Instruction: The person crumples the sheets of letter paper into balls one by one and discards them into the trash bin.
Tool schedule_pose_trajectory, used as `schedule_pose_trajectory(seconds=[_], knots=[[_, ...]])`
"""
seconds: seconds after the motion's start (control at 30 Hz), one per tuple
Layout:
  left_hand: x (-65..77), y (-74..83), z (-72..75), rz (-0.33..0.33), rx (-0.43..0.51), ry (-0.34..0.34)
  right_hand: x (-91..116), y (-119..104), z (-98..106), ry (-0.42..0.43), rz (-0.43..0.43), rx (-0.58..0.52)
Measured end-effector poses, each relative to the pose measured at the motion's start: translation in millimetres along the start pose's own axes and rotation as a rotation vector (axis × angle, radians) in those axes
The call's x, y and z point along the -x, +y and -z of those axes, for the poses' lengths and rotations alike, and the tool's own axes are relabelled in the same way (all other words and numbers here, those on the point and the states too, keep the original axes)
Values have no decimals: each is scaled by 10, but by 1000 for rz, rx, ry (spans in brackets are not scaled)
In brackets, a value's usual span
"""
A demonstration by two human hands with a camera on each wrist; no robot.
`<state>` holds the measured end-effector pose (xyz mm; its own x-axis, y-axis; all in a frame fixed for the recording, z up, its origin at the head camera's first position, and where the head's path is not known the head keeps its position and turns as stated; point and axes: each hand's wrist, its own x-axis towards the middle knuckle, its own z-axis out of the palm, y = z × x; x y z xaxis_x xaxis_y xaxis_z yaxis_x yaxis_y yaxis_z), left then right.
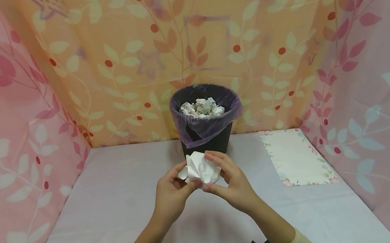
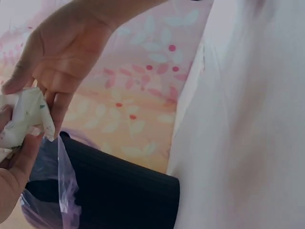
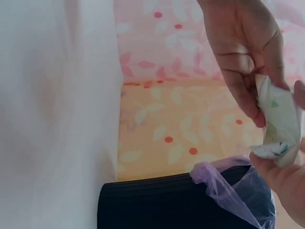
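Over the middle of the table (image 1: 119, 217), left hand (image 1: 171, 192) and right hand (image 1: 238, 185) pinch the crumpled paper (image 1: 202, 169) from either side, fingers half curled. Tucking the loose folds inward and pressing evenly with both hands should pack it tighter. The flat sheet (image 1: 300, 157) lies toward the far right corner; the bin (image 1: 227, 135) stands near the far edge.
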<state>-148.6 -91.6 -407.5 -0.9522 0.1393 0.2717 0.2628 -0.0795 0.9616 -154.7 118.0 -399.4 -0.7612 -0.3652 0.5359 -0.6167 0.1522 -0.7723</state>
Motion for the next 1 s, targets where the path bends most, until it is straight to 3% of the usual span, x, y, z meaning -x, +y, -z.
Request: schedule_pose_trajectory(seconds=[0.17, 0.33, 0.43, 0.57, 0.8, 1.0], knots=[[20, -31, -36, -122, -88, 69, 12, -24, -30, 48, -90, 33], [29, -64, -55, -271, -98, 80, 25, -36, -16, 16, -54, 71], [30, -82, -56, -308, -94, 62, 19, -51, 3, 11, -20, 77], [28, -85, -56, -279, -117, 27, 13, -55, 18, 47, -13, 91], [63, -25, -120, -278, -353, -18, 23, 6, 2, 141, -5, 172], [64, 16, -162, -73, -368, 19, 11, 113, -8, 217, 115, 361]])
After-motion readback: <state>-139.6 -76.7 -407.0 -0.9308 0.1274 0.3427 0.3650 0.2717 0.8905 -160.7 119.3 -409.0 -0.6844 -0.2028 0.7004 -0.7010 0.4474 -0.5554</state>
